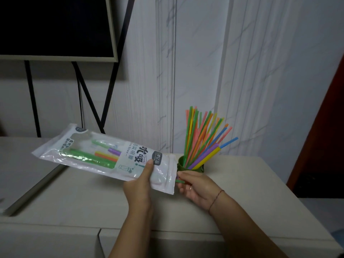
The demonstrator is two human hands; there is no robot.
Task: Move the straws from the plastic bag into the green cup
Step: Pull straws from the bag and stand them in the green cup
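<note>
A white and clear plastic bag (pixel 104 155) with printed lettering is held above the counter, its open mouth pointing right. My left hand (pixel 141 185) grips it near that mouth, thumb on top. A few coloured straws (pixel 104 155) show through the bag's clear window. My right hand (pixel 195 187) is at the mouth, its fingers pinched on straw ends (pixel 179 181) that poke out, green and purple. Just behind stands the green cup (pixel 181 165), partly hidden by the bag, holding several coloured straws (pixel 202 138) that fan up and to the right.
Everything rests over a beige counter (pixel 232 192) against a white marble-look wall. A dark framed screen (pixel 55 27) on black legs stands at the back left. A flat beige panel (pixel 28 187) lies at the left. A dark red door edge (pixel 325 127) is at the right.
</note>
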